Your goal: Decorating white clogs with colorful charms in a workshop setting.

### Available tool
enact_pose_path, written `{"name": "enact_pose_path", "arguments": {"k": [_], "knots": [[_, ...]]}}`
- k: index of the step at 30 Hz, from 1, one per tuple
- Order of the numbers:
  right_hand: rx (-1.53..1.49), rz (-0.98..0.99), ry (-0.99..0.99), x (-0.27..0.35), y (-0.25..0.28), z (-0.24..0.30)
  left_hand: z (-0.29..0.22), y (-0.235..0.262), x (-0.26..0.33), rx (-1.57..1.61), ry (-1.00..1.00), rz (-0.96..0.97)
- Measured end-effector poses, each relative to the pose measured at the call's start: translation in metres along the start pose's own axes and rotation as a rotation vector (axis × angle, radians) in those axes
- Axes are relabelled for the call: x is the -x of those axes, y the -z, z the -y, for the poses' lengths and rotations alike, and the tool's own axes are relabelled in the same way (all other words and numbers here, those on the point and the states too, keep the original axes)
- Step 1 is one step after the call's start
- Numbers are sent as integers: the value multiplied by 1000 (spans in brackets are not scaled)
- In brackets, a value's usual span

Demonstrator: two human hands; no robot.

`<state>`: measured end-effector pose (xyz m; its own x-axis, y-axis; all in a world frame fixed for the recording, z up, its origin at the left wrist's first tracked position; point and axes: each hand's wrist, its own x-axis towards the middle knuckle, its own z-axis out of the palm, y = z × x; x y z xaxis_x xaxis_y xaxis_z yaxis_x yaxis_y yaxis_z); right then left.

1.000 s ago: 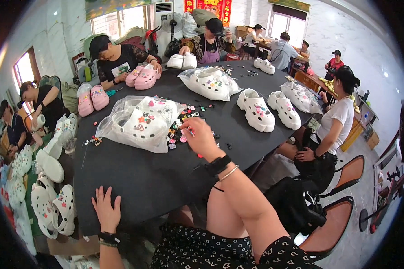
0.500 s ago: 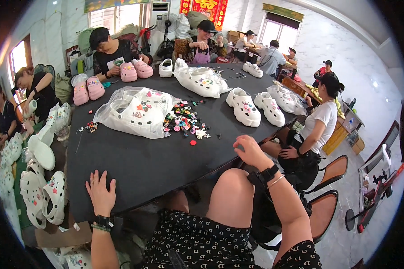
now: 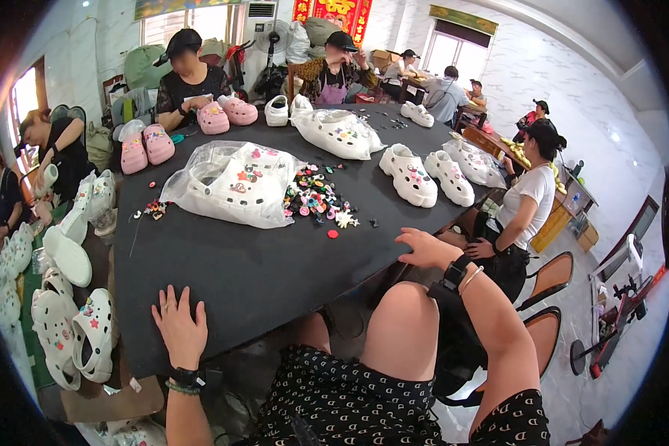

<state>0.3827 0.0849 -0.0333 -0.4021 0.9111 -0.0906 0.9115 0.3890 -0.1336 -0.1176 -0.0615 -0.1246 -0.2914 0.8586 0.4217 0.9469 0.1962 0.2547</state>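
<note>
My left hand (image 3: pixel 181 327) lies flat on the black table (image 3: pixel 223 271) near its front edge, fingers spread and nothing under them that I can see. Above the table's right edge my right hand (image 3: pixel 427 247) is loosely bent, its fingers apart and holding nothing. Ahead of both lies a pair of white clogs (image 3: pixel 238 182) with colourful charms, inside a clear plastic bag. Beside the bag spreads a heap of small shoe charms (image 3: pixel 316 195); a red charm (image 3: pixel 332 234) sits apart at its near side. Nearest to my right hand is a charm-decorated white clog (image 3: pixel 409 176) with its mate (image 3: pixel 449 178).
More bagged white clogs (image 3: pixel 338 134) and pink clogs (image 3: pixel 214 117) stand toward the far side, where people sit working. Loose white clogs (image 3: pixel 93 334) crowd a lower surface at the left. At the right are a seated person (image 3: pixel 534 189) and chairs (image 3: pixel 546 279).
The view has shifted slightly. My right hand has lowered toward the table edge; my left hand stays flat. Across the table, one person has raised their head and another has a hand at their cap.
</note>
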Motion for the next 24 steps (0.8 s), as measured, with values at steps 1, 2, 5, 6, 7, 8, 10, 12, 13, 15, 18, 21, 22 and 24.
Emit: {"name": "enact_pose_path", "arguments": {"k": [1,2,5,6,7,8,10,12,13,15,18,21,22,24], "knots": [[7,38,6,1,6,4,0,1,1,-4,0,-2],[14,75,15,1,11,11,1,2,1,-4,6,1],[94,61,27,7,16,17,2,4,3,-6,-16,-2],[96,71,33,7,19,18,2,2,2,-7,-7,5],[129,72,31,5,23,18,3,-1,0,0,-25,5],[158,74,21,6,25,17,2,-2,-1,8,-52,11],[180,67,61,-3,25,22,4,2,-1,-4,-51,17],[190,64,94,-17,21,31,6,2,0,-19,-40,-7],[184,58,109,-22,15,34,8,0,1,-30,-44,-38],[169,66,105,-30,5,36,6,-4,-2,-21,-52,-26],[194,78,44,-38,-8,44,5,-5,-2,-30,-55,-44],[158,-3,28,-43,-21,43,3,-4,-3,-40,-44,-52],[133,-91,44,-46,-25,42,2,-5,-4,-34,-42,-50],[111,-108,27,-52,-31,44,2,-4,-2,-33,-32,-51]]}}
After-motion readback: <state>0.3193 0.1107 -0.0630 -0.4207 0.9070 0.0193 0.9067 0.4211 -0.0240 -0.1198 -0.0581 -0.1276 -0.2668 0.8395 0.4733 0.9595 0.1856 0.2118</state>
